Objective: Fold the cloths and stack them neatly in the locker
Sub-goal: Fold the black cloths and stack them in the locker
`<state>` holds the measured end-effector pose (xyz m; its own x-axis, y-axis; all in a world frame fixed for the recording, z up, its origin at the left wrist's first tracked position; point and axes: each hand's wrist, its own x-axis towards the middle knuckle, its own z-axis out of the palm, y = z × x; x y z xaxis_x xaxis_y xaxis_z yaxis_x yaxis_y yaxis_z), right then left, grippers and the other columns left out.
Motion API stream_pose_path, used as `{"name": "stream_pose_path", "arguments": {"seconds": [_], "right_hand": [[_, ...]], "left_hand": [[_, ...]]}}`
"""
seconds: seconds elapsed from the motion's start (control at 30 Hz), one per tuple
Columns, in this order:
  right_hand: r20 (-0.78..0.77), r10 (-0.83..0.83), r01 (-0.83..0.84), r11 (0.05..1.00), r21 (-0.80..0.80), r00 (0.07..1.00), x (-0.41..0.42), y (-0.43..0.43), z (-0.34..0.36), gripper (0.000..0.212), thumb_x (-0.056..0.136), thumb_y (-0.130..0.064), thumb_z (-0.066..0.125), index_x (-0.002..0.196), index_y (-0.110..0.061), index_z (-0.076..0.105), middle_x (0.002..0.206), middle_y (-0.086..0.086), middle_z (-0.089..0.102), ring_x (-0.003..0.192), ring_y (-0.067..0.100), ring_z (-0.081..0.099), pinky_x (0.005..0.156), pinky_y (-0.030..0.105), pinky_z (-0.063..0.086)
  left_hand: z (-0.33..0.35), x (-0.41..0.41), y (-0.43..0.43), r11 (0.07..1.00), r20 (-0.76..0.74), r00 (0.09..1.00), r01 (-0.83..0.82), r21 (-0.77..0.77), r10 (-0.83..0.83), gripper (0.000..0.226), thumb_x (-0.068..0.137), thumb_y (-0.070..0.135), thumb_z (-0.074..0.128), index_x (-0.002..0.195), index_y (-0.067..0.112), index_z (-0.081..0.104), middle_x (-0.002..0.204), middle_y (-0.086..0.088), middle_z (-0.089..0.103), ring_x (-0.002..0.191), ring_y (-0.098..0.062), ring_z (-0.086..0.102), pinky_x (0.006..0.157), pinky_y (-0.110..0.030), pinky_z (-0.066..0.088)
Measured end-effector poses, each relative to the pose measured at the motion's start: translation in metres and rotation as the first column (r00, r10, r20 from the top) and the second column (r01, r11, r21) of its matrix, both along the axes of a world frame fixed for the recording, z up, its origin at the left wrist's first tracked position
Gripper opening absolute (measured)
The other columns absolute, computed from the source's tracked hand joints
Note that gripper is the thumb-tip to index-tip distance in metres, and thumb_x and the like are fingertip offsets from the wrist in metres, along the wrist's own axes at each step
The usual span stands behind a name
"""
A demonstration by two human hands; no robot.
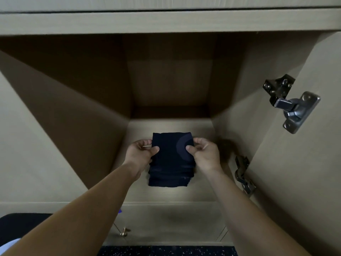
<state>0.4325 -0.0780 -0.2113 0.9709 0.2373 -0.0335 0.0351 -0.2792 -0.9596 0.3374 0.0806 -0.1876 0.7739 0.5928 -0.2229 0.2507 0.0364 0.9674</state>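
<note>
Nearest of all, two bare arms are stretched forward, the left arm (83,209) and the right arm (249,209), side by side into the locker (73,117). The locker is open. Its shelf (166,194) is lit at the front and dark at the back. A stack (169,174) of dark folded cloths is seen on the shelf, near the front and in the middle. The top cloth (172,143) is held at the far end of the stack. Whether it is lying flat or is a little lifted cannot be told.

The stacking step is judged to be in hand, with a folded cloth being put on the pile. For the next move, the cloth should be lined up with the edges below, laid flat and let go softly, so the pile is not pushed crooked.

The left edge of the top cloth is pinched by the left hand (142,152), with the thumb on top and the fingers curled under. The right edge is pinched the same way by the right hand (204,154).

Two metal hinges (291,102) are seen on the open door (304,182) at the right. A small brass knob (124,232) is seen below the shelf.
</note>
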Motion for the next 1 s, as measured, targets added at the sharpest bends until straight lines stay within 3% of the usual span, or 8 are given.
{"name": "stream_pose_path", "arguments": {"seconds": [0.27,0.4,0.47,0.53,0.6,0.67,0.77,1.0], "right_hand": [[0.053,-0.007,0.011,0.997,-0.079,0.999,-0.005,0.001,-0.006,0.039,0.087,-0.019,0.07,0.125,-0.015,0.061,0.112,0.001,0.064,0.103,0.018,0.062,0.092,0.036,0.053],[0.228,-0.012,0.05,0.985,-0.165,0.974,-0.008,-0.003,-0.002,0.033,0.088,-0.022,0.068,0.121,-0.019,0.063,0.112,-0.002,0.062,0.101,0.016,0.061,0.092,0.039,0.053],[0.401,0.058,0.063,0.957,-0.282,0.914,-0.009,-0.007,0.004,0.032,0.09,-0.021,0.064,0.121,-0.018,0.064,0.119,-0.002,0.058,0.108,0.017,0.057,0.097,0.038,0.048],[0.504,0.231,0.015,0.9,-0.437,0.832,-0.011,-0.008,0.01,0.036,0.093,-0.018,0.058,0.129,-0.015,0.06,0.133,-0.001,0.054,0.122,0.017,0.05,0.107,0.034,0.039],[0.452,0.421,-0.083,0.797,-0.598,0.787,-0.013,-0.006,0.011,0.043,0.099,-0.02,0.049,0.141,-0.014,0.047,0.15,-0.001,0.041,0.139,0.016,0.036,0.116,0.031,0.026],[0.348,0.526,-0.161,0.698,-0.698,0.776,-0.013,-0.004,0.005,0.047,0.104,-0.024,0.038,0.149,-0.013,0.033,0.158,0.0,0.025,0.146,0.013,0.021,0.12,0.028,0.015],[0.273,0.559,-0.219,0.658,-0.72,0.783,-0.013,-0.005,-0.006,0.049,0.106,-0.028,0.027,0.152,-0.011,0.023,0.161,0.001,0.016,0.148,0.011,0.011,0.118,0.021,0.005],[0.257,0.533,-0.239,0.69,-0.683,0.806,-0.015,-0.004,-0.02,0.051,0.106,-0.032,0.022,0.153,-0.012,0.018,0.162,-0.001,0.011,0.148,0.008,0.005,0.113,0.014,-0.003]], "left_hand": [[-0.01,0.007,0.004,0.995,-0.061,0.994,-0.087,0.049,0.09,0.036,0.09,0.011,0.068,0.125,0.008,0.058,0.109,-0.005,0.064,0.088,-0.014,0.06,0.072,-0.024,0.049],[-0.004,0.002,-0.002,0.954,-0.007,0.999,-0.032,0.299,0.036,0.034,0.094,0.014,0.063,0.127,0.012,0.057,0.125,-0.002,0.061,0.105,-0.013,0.057,0.089,-0.026,0.047],[0.001,-0.002,-0.006,0.794,-0.016,0.999,0.041,0.606,-0.039,0.036,0.097,0.017,0.057,0.133,0.013,0.055,0.131,0.0,0.055,0.118,-0.014,0.051,0.1,-0.026,0.04],[0.004,-0.002,-0.008,0.492,-0.096,0.984,0.158,0.856,-0.149,0.039,0.1,0.02,0.05,0.139,0.015,0.051,0.142,0.0,0.051,0.132,-0.016,0.043,0.112,-0.029,0.031],[0.001,0.001,-0.01,0.264,-0.287,0.931,0.342,0.902,-0.227,0.046,0.104,0.024,0.038,0.149,0.016,0.037,0.156,0.001,0.034,0.145,-0.013,0.025,0.119,-0.028,0.014],[-0.007,0.003,-0.009,0.156,-0.49,0.84,0.53,0.834,-0.234,0.051,0.107,0.026,0.026,0.155,0.015,0.016,0.163,0.001,0.011,0.15,-0.01,0.004,0.121,-0.027,-0.001],[-0.017,0.0,-0.003,0.148,-0.597,0.766,0.637,0.757,-0.24,0.053,0.108,0.027,0.019,0.156,0.014,0.001,0.164,0.0,-0.003,0.149,-0.008,-0.009,0.118,-0.025,-0.011],[-0.031,-0.004,0.006,0.245,-0.548,0.767,0.632,0.735,-0.335,0.055,0.107,0.03,0.02,0.155,0.014,-0.002,0.163,0.0,-0.008,0.148,-0.008,-0.011,0.114,-0.018,-0.011]]}}
